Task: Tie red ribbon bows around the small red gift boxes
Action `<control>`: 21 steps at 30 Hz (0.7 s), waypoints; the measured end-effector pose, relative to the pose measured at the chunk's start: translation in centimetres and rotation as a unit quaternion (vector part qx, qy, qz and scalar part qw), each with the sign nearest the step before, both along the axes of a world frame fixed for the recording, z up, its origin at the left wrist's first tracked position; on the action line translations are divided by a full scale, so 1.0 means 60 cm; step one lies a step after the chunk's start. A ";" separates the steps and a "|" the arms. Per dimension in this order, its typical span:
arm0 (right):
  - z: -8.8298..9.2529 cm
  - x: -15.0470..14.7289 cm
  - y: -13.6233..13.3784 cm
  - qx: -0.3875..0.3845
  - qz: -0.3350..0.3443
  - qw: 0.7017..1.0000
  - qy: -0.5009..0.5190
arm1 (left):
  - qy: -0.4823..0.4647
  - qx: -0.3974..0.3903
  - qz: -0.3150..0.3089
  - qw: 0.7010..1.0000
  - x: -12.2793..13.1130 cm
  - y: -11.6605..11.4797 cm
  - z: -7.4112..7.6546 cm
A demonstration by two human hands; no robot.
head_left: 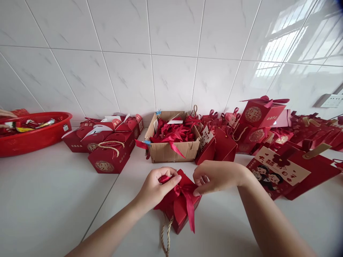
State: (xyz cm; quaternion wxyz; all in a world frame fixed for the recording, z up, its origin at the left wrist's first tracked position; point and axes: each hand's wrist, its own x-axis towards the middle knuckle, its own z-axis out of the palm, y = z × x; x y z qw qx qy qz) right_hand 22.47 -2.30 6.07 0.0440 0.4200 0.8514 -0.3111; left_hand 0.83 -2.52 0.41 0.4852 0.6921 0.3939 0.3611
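Gift box (180,210) sitting between two hands

It is resting on the counter (222,221), well out from the edge along the white-tiled wall (128,78). The left hand (158,185) is clamping ribbon (190,210) between thumb and fingers. The right hand (218,178) is holding its fingers bent, thumb touching the bow (178,191); whether it is pinching cannot be told. Evening the loops while steadying the knot would probably be serving best. Near the counter's wall edge a carton (175,152) is standing, a red basin (53,135) is lying farther left, and glossy tiles at right are reflecting a barred window
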 end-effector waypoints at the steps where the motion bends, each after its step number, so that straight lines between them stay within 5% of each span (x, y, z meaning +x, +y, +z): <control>1: 0.000 0.001 0.001 0.008 0.000 1.000 -0.002 | -0.003 0.001 0.006 1.000 0.001 -0.001 0.000; 9: 0.000 0.012 0.013 0.009 -0.002 0.999 0.035 | 0.067 0.016 0.011 0.998 0.002 -0.005 -0.003; 21: -0.007 0.013 0.029 0.019 0.000 0.999 0.046 | 0.051 0.029 -0.017 0.998 0.006 0.001 -0.008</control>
